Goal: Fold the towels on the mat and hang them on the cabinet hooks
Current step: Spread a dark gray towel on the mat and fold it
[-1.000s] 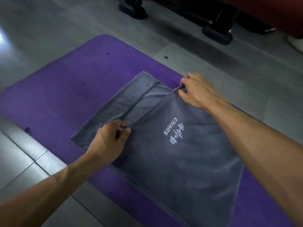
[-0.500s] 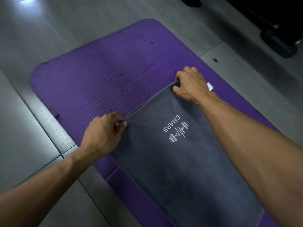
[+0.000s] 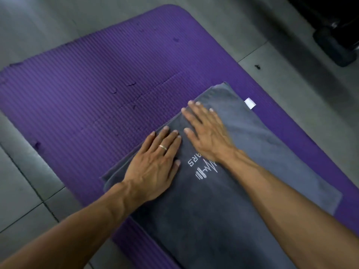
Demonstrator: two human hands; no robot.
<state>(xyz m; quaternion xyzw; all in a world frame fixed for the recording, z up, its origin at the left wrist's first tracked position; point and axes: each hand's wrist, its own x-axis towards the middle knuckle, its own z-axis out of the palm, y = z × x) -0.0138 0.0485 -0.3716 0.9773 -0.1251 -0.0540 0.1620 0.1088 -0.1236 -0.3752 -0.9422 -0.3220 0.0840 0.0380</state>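
A grey towel (image 3: 262, 152) with a white logo lies folded on the purple mat (image 3: 97, 84). A small white tag sticks out at its far right edge. My left hand (image 3: 155, 166) lies flat on the towel's left folded edge, fingers straight, a ring on one finger. My right hand (image 3: 207, 133) presses flat on the towel beside it, fingers spread toward the far edge. It partly covers the logo. No cabinet hooks are in view.
Grey floor tiles (image 3: 23, 206) surround the mat. A dark dumbbell-like object (image 3: 336, 47) sits on the floor at the far right. The left half of the mat holds nothing but small dents.
Both hands have let go of the towel's pinched corners and now lie flat on it. The fold is laid down; the view has shifted closer.
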